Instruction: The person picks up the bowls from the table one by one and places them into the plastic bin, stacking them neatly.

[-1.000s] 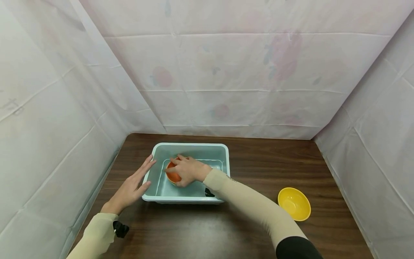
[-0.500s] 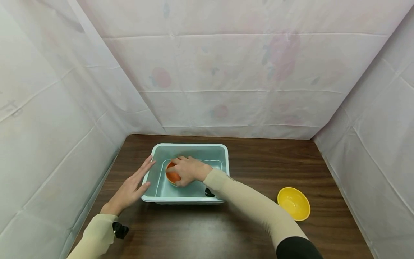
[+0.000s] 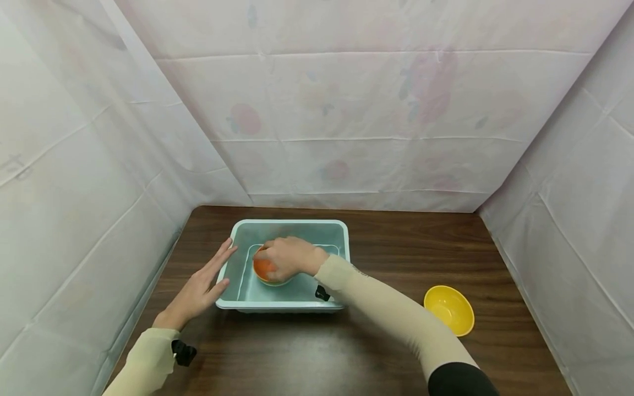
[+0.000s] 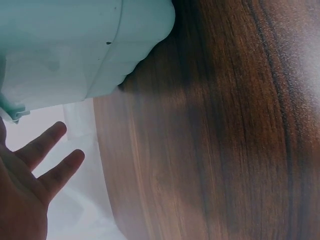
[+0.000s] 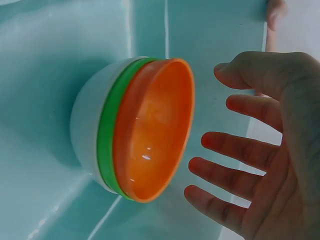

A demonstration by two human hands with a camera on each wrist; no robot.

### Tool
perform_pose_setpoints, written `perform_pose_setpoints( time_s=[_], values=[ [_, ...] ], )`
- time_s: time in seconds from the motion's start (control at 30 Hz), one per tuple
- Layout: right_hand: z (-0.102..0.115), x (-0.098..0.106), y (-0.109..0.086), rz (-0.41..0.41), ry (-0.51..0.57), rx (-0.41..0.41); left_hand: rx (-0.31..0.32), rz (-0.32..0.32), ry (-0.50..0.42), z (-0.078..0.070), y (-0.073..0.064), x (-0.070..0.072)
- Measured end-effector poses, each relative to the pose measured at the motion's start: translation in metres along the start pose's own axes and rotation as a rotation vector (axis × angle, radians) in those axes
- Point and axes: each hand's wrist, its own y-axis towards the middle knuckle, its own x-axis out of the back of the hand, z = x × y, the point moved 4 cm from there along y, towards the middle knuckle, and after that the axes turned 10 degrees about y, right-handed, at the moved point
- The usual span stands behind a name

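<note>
Lifted slightly off the orange bowl (image 3: 264, 268) since half a second ago, the right hand (image 3: 291, 257) leaves more of that bowl's inside showing; the left hand (image 3: 195, 294) has hardly shifted. From the head, the orange bowl sits inside the tub (image 3: 287, 303), toward its 9 o'clock side, with the right hand over it, coming in from 4 o'clock. The left hand is at the tub's 9 o'clock edge, fingers straight and thumb held away from them, the tips reaching the rim. Out on the brown bench (image 3: 396, 247), at the tub's 4 o'clock and well apart from it, a yellow bowl (image 3: 449, 311) stands upright beside the right sleeve (image 3: 391, 308). A white sheet (image 3: 322, 110) with faint fruit prints rises behind, at 12 o'clock.

From the left wrist, the tub's outer wall fills 11 o'clock and the left hand lies at 8 o'clock; two fingers show spread apart, with bench grain toward 3 o'clock. Whether the fingers by the rim press on it I cannot tell.

From the right wrist, the orange bowl is nested in a green bowl (image 5: 106, 140), and that in a white bowl (image 5: 85, 125). The right hand is at 3 o'clock of the three, fingers apart and nearly straight, near the orange rim without touching it.
</note>
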Motion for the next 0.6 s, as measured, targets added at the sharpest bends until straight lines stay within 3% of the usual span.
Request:
perform_pose_setpoints(
  time_s=[0.43,0.6],
  values=[
    [-0.006,0.025,-0.017,-0.072,0.061,-0.006,-0.01,-0.015,0.025,0.002,0.001,0.002],
    [-0.009,0.034,-0.031,-0.127,0.093,-0.009,-0.012,-0.023,-0.01,0.004,0.002,0.002]
  ],
)
